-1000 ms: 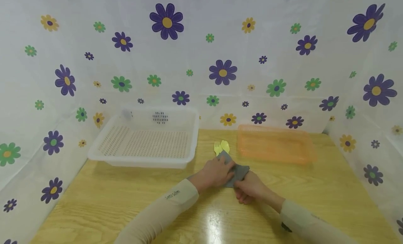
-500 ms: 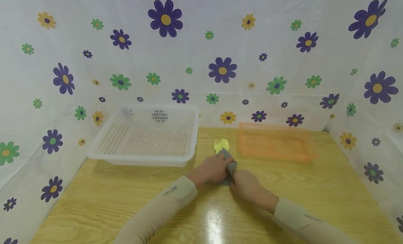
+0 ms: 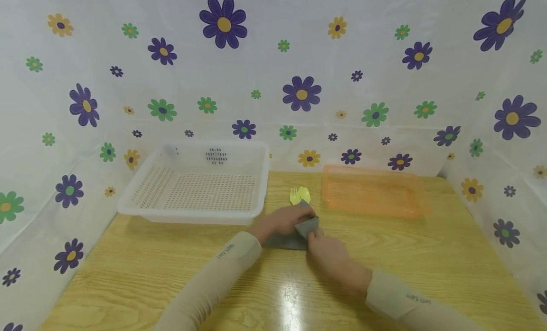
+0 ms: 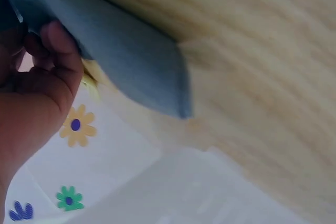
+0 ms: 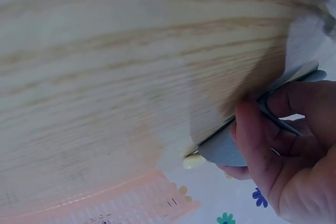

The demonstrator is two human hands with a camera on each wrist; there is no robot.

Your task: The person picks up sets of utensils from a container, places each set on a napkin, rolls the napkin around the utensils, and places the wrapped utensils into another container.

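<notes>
A grey cloth [image 3: 285, 241] lies on the wooden table, partly folded over the handles of a yellow fork [image 3: 294, 196] and a yellow spoon [image 3: 304, 194]. Only the fork's tines and the spoon's bowl stick out beyond it. My left hand [image 3: 284, 220] is over the cloth with curled fingers gripping it near the cutlery; in the left wrist view a loose corner of the cloth [image 4: 142, 66] stretches out past that hand. At the near right edge, my right hand [image 3: 333, 257] pinches a folded flap between thumb and fingers, as the right wrist view also shows.
A white perforated basket [image 3: 192, 217] stands at the back left of the table [image 3: 171, 269]. An orange basket [image 3: 372, 210] sits at the back right. White sheeting with printed flowers [image 3: 301, 94] encloses the back and sides.
My right hand has moved left, folding the cloth's right side over toward my left hand. My left fingers have shifted slightly up and left around the cloth. The baskets have stayed put.
</notes>
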